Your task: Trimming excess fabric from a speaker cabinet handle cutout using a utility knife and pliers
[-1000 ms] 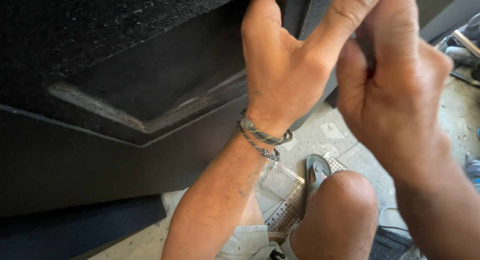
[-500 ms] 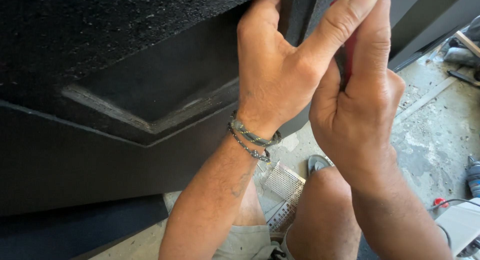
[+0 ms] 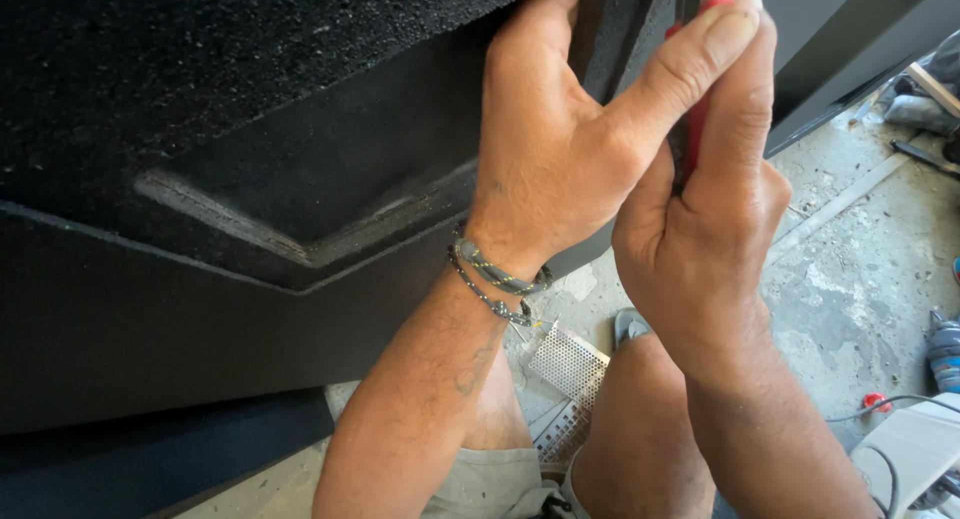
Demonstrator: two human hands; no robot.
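We see a workshop: stained concrete floor [image 3: 850, 279], perforated metal sheet [image 3: 565, 364] and cable [image 3: 880, 407] beside it.

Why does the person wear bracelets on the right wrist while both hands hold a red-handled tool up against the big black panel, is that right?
Not quite. In the head view the bracelets sit on the left wrist, not the right. The rest holds: the left hand and right hand grip the red-handled tool against the black panel.

Bright daylight from right, sharp focus, dark panel shadowed
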